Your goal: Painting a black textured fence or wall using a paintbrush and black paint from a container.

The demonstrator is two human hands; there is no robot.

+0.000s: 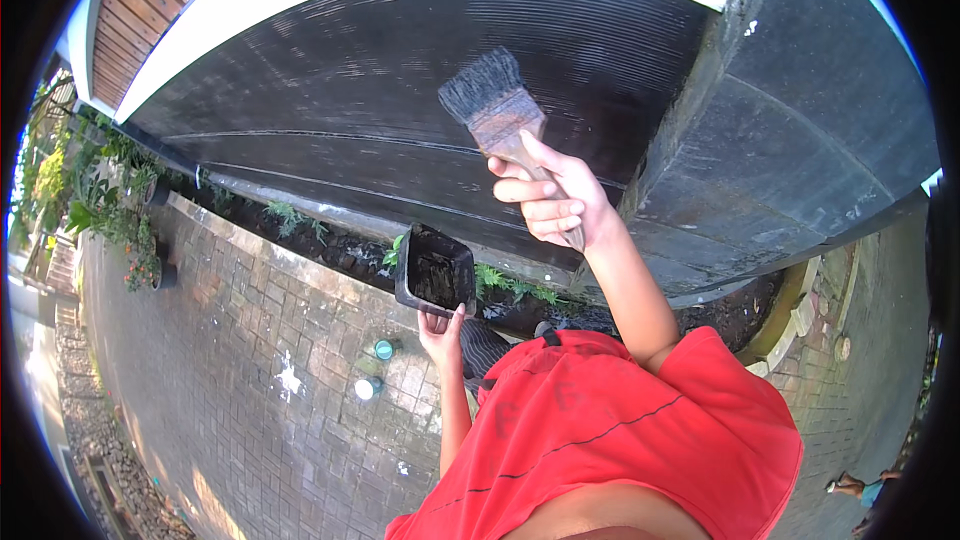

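Observation:
My right hand (555, 202) grips the wooden handle of a wide flat paintbrush (495, 101) and holds it up before a dark, finely ribbed wall (345, 90). The brush's bristles are black and point up and to the left. Whether they touch the wall cannot be told. Lower and to the left, my left hand (442, 334) holds a black square plastic tub (437, 274) by its near rim, with the thumb on the edge. Dark residue coats the inside of the tub.
A planting strip (352, 259) with small ferns runs along the wall's foot, edged by a kerb (277, 255). Two small containers (368, 388) stand on the paving (322, 435) near a white paint splash (287, 379). A grey pillar (795, 142) rises at right; potted plants (161, 270) stand left.

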